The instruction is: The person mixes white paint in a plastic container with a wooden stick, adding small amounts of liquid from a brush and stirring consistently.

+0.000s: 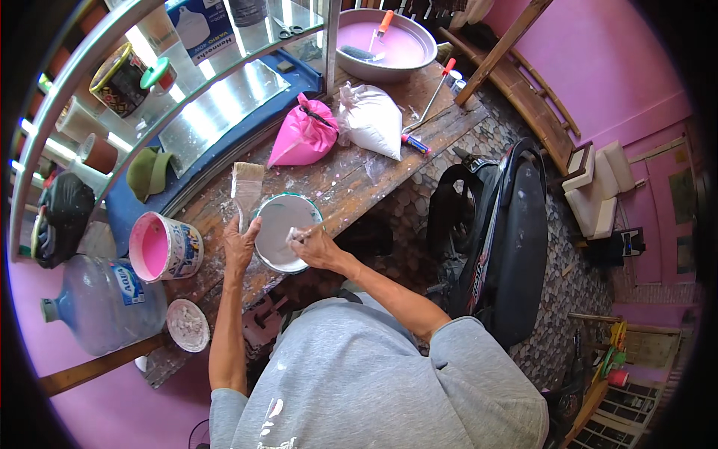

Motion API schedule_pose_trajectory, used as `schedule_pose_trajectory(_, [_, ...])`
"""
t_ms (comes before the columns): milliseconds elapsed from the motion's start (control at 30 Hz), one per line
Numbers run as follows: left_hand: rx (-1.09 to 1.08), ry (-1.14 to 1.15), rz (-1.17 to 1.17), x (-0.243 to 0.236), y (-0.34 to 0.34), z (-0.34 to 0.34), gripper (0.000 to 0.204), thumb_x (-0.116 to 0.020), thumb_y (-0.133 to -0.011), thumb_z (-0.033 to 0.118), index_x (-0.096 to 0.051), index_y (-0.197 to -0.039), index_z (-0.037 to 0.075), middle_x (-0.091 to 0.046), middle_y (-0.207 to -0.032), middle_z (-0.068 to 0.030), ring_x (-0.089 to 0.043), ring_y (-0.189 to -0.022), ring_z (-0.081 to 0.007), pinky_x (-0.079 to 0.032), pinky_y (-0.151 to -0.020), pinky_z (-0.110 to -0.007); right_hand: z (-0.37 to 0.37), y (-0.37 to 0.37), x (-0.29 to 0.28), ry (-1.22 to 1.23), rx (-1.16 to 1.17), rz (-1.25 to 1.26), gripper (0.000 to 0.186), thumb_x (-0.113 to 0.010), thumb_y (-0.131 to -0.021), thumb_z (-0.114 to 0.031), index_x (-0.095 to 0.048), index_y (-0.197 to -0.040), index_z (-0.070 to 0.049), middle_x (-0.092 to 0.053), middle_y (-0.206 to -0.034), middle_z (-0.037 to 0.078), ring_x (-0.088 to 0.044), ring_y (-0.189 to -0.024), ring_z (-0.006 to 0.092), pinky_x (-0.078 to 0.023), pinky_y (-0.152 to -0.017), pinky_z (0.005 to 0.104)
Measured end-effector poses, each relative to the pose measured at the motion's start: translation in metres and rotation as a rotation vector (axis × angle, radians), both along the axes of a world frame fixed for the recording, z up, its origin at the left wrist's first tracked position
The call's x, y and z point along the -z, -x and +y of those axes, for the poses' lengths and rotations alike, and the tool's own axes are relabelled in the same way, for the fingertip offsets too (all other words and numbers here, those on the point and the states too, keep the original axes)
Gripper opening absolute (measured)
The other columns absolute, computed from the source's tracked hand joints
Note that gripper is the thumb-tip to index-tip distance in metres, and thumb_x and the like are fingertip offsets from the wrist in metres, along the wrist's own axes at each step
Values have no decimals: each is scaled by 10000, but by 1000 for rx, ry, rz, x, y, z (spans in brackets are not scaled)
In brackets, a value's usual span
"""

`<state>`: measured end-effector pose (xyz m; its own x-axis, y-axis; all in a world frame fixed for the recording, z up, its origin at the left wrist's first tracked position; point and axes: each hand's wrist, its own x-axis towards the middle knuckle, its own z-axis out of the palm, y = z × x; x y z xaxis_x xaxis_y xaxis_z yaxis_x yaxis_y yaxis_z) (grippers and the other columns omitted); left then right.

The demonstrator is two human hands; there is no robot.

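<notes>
We saw a paint-spattered wooden bench (351, 176) carrying a white bowl (283, 230), a wide brush (246, 183), a pink bucket (164, 247), a pink bag (303, 135) beside a white bag (372, 120), and a basin (385, 43) of pink paint.

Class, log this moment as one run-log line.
left hand: steadies white bowl | right hand: stirs inside with small tool | pink bucket beside

the right hand (314, 245) closes around a small pale tool whose tip is too small to tell apart from the white paste in the round bowl (283, 232). the left hand (239, 243) covers the bowl's near rim. the water jug (105, 303) fades into the dark rim. the pink bucket's (164, 248) bottom is hidden.
</notes>
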<state>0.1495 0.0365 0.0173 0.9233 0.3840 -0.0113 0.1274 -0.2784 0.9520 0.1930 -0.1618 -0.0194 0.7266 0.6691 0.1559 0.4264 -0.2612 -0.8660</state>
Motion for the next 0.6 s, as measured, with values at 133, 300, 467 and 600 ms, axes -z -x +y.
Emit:
schedule_pose_trajectory(133, [-6, -36, 12, -2, 4, 2, 304, -668, -855, 222, -628, -1069, 10, -671, -912, -46, -596, -808, -114, -479, -740, -289, 12, -22, -13, 3, 205, -923, 96, -563, -782, -98, -551, -744, -12, -556, -707, 147, -558, -660, 329, -438, -569, 424])
schedule_pose_trajectory(300, [-21, -47, 12, -2, 2, 3, 314, -667, -856, 229, -625, -1077, 11, -670, -919, -45, -592, -811, -113, -479, -741, -287, -16, -29, -6, 494, 55, -857, 108, -538, -802, -110, -613, -877, -90, -576, -796, 101, -589, -728, 247, -440, -585, 373])
schedule_pose_trajectory(467, [-16, 11, -3, -1, 4, 2, 314, -671, -853, 237, -627, -1065, 10, -666, -905, -45, -589, -808, -110, -478, -734, -287, 5, -5, -9, 50, -2, -51, 96, -525, -828, -112, -572, -833, -28, -580, -695, 151, -586, -621, 340, -444, -582, 427])
schedule_pose_trajectory(600, [-5, -22, 4, 5, 4, 6, 305, -673, -852, 238, -629, -1048, 9, -661, -890, -42, -583, -797, -108, -476, -725, -289, 15, -20, -3, -18, 48, -191, 97, -544, -839, -113, -574, -823, -23, -587, -717, 138, -609, -668, 310, -472, -586, 407])
